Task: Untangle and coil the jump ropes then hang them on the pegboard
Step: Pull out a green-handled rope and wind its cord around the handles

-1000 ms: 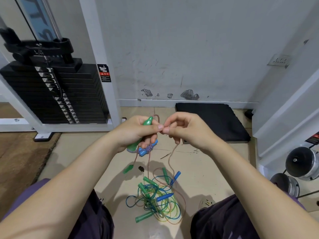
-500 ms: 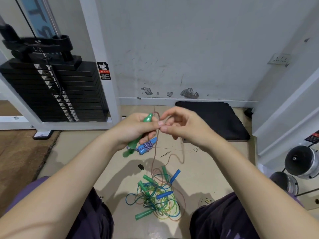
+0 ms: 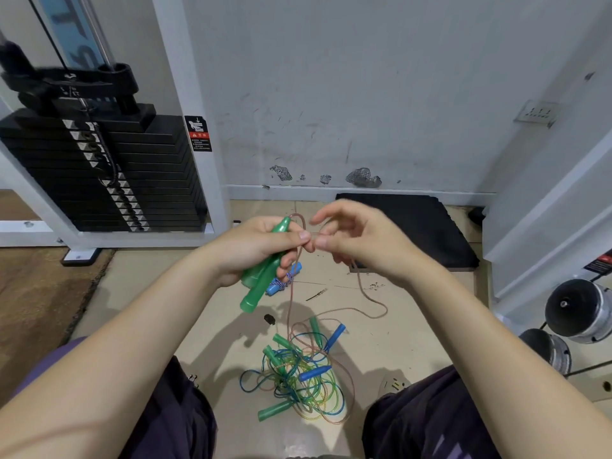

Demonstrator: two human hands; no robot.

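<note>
Rope (image 3: 291, 303) is the thing to watch here: a thin pinkish-brown cord comes out of the tip of the green handles (image 3: 261, 279), bends over the top, and drops down to the floor (image 3: 381, 332). The left hand (image 3: 255, 250) wraps its fingers around those two green handles and holds them tight together, with the thumb pressing the cord against them. The right hand (image 3: 361, 240) sits just beside it, and its thumb and first finger pinch the same cord close to the left thumb, while its other fingers are loosely curled above. It looks like the coiling step is just starting. To do it well, the left hand should keep the handles steady, and the right hand should slide down the cord a little way, then bring it back up to make each loop the same size. Pulling slowly seems best, because the cord's far end runs into the tangled pile (image 3: 298, 376) of green, blue and yellow ropes on the floor between the knees, and a hard tug could make the knots tighter. If the cord catches, it is better to stop and free it from the pile first. A small blue bundle (image 3: 284, 283) shows behind the left hand. A black mat (image 3: 417, 226) lies by the wall. No pegboard is in view.
</note>
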